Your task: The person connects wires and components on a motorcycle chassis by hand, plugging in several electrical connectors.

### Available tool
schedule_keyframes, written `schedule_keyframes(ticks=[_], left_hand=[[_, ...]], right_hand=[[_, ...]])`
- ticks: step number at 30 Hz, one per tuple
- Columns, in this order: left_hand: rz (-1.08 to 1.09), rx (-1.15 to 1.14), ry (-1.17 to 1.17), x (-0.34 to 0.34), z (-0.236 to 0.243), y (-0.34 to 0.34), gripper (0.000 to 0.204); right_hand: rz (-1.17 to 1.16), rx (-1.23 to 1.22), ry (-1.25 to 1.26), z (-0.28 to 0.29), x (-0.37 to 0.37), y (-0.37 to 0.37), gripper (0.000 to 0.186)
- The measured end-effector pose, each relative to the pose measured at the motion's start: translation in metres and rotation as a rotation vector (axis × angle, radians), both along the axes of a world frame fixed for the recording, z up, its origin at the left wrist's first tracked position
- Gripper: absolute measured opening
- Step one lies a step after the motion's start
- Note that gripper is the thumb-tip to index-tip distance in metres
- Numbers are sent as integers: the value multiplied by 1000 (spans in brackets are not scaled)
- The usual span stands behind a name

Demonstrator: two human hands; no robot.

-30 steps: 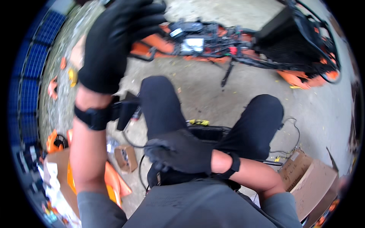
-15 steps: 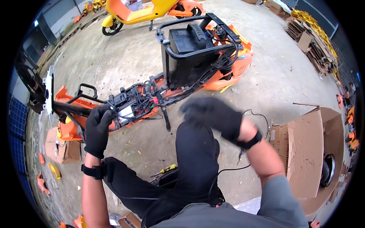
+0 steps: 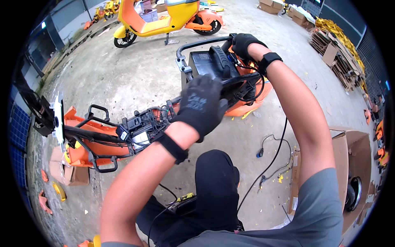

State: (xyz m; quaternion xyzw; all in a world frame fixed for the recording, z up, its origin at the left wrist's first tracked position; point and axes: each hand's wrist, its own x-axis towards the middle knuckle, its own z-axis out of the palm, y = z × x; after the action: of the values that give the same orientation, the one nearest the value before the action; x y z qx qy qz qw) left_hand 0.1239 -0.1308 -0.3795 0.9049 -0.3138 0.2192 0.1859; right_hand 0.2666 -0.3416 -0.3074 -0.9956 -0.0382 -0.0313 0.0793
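Note:
An orange scooter body [image 3: 101, 137] stands stripped down, its black tube frame [image 3: 201, 42] around a black battery box [image 3: 201, 61] with a carry handle [image 3: 221, 61]. My right hand [image 3: 245, 46], black-gloved, is closed on the far rear end of the tube frame. My left hand [image 3: 200, 103], also gloved, is at the near side of the frame, in front of the battery box. Its thumb stands apart; its fingertips are blurred and partly hidden, so I cannot tell whether they grip the tube. Wiring and a white-labelled module [image 3: 141, 139] lie exposed along the scooter's middle.
A yellow and orange scooter [image 3: 168, 24] stands beyond. Open cardboard box [image 3: 339, 164] at right holds a round part. A cable with a blue plug [image 3: 259, 154] lies on the concrete. Flattened cardboard [image 3: 335, 57] is stacked far right. Another carton [image 3: 72, 168] sits at left.
My right hand has gone forward to the frame's rear end. My left hand has left the front wiring area and moved right, to the near side beside the battery box. The view has shifted slightly.

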Motion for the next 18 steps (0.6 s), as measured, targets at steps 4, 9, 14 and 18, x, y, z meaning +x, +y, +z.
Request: schedule_keyframes(ticks=[4, 9, 14, 18], left_hand=[[50, -204, 286, 45, 14, -30, 57], [119, -530, 834, 134, 12, -60, 42], [-68, -52, 291, 158, -18, -69, 24], [-167, -836, 636, 155, -41, -93, 26]], right_hand=[[-54, -4, 104, -6, 14, 6, 29], [91, -149, 186, 4, 16, 12, 32], [214, -381, 187, 6, 18, 21, 28], [175, -280, 201, 1, 24, 3, 31]])
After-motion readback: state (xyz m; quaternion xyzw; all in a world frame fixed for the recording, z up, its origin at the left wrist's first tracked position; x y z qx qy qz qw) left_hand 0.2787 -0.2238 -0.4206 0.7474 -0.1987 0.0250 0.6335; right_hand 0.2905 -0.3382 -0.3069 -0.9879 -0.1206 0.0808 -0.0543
